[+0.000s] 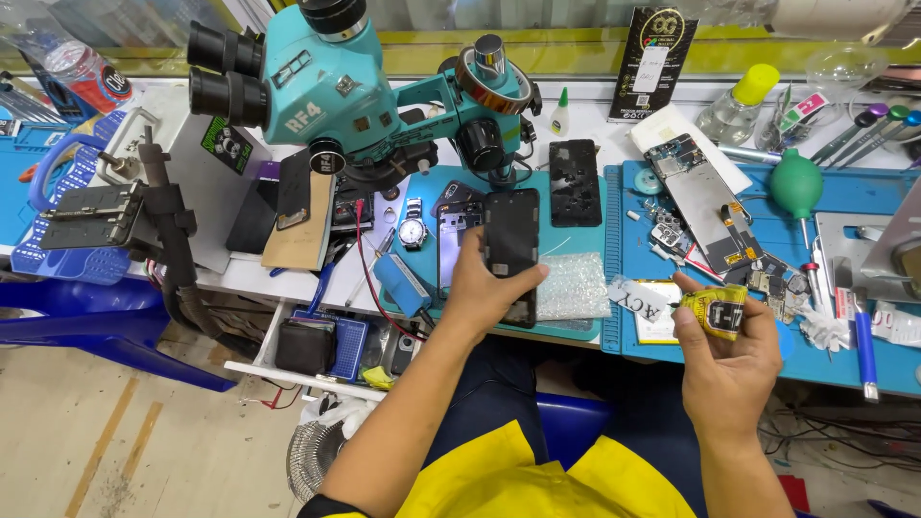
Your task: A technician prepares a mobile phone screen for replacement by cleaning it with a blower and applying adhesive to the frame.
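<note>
Teal microscope [336, 86] stands far left on the cluttered desk [595, 115]. Near centre, the left hand [480, 288] clasps a black phone [510, 247] upright over a teal mat [576, 216]. Right hand [734, 350] pinches a small yellow tube [718, 309], seemingly ready for careful gluing along the phone's edge.

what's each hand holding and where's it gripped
The left hand holds a black phone panel by its lower end, fingers wrapped around the edges. The right hand pinches a small yellow tube around its body.
</note>
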